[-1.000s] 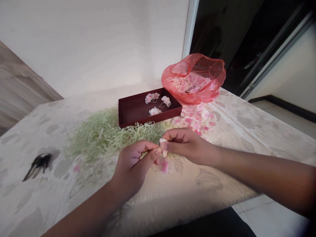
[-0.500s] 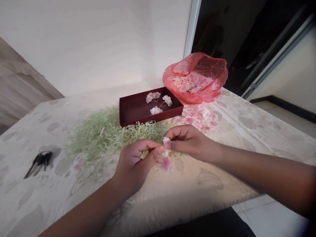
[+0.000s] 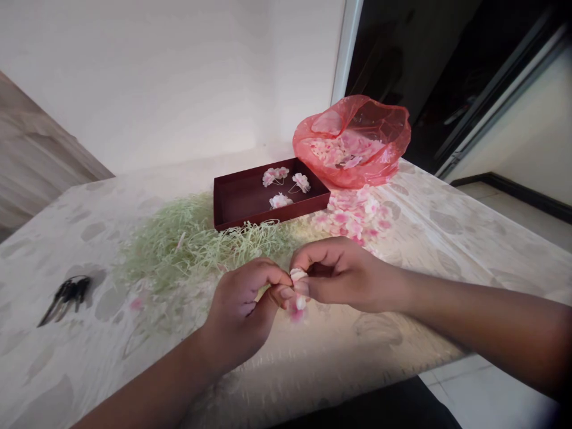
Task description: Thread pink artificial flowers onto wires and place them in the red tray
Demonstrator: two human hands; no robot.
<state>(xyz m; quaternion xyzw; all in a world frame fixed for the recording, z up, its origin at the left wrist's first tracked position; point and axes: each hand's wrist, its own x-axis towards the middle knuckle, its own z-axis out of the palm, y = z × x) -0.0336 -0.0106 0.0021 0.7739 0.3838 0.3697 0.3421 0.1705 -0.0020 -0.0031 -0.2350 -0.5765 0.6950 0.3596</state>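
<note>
My right hand (image 3: 346,274) pinches a small white and pink artificial flower (image 3: 298,275) between thumb and fingertips. My left hand (image 3: 250,304) is closed in a pinch at the flower's left side, its fingertips meeting the right hand's; whatever thin piece it grips is hidden. Just below the fingers shows a pink-centred petal piece (image 3: 296,313), and I cannot tell whether it hangs or lies on the table. Beyond the hands, a dark red box (image 3: 241,199) holds three pink and white flower clusters (image 3: 280,201) with thin loops.
Pale green artificial grass (image 3: 179,244) spreads left of the hands. Loose pink petals (image 3: 357,214) lie right of the box, before a red plastic bag (image 3: 388,167) of more petals. Keys (image 3: 69,295) rest at the left of the patterned tablecloth (image 3: 429,304).
Both hands have come slightly lower and nearer to me, still together at the flower. The box, bag and petals stay where they were.
</note>
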